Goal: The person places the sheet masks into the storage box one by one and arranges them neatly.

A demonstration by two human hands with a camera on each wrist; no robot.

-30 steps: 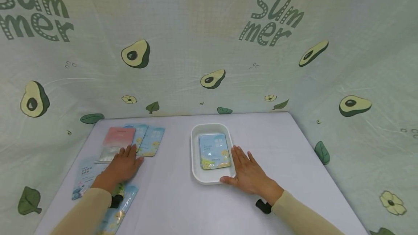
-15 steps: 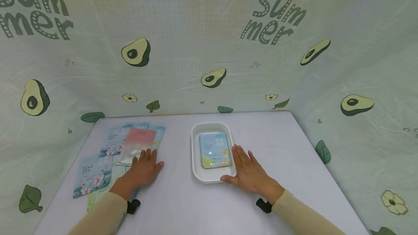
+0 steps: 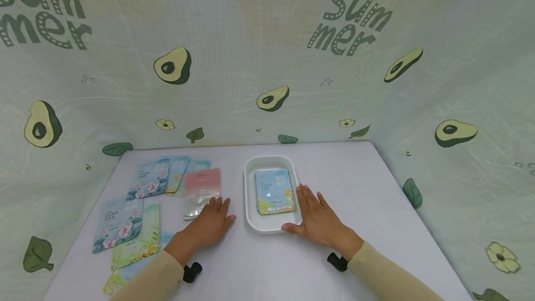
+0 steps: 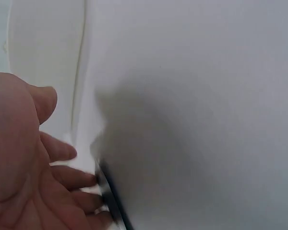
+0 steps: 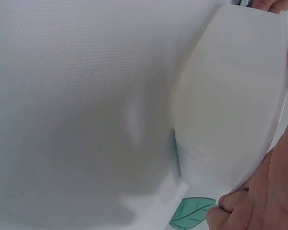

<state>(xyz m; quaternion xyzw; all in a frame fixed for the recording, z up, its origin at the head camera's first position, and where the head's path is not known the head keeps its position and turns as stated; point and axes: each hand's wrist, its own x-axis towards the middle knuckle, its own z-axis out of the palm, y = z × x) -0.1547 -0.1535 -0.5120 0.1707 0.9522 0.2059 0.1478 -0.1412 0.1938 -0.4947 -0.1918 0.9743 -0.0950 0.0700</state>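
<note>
My left hand (image 3: 206, 229) is on the lower silver end of a pink-and-silver sheet-mask packet (image 3: 202, 185), left of the white tray (image 3: 273, 227). Its fingers lie over the packet, the thumb spread apart. In the left wrist view, the fingertips touch the packet's thin dark edge (image 4: 114, 199). A light-blue mask packet (image 3: 273, 192) lies inside the tray. Against the tray's right rim rests my right hand (image 3: 319, 222), fingers extended and thumb at the near corner. The right wrist view shows that hand (image 5: 273, 187) along the tray's outer wall (image 5: 230, 96).
Left of the tray, several mask packets lie spread: a lotus-print one (image 3: 149, 178) at the back, another lotus-print packet (image 3: 119, 224), and a green one (image 3: 144, 240) partly over a blue one. A printed curtain (image 3: 225, 59) hangs behind the white table (image 3: 359, 175).
My left hand has moved right with the pink-and-silver packet, from over the left-hand packets toward the tray, uncovering them. The right hand and tray stay in place.
</note>
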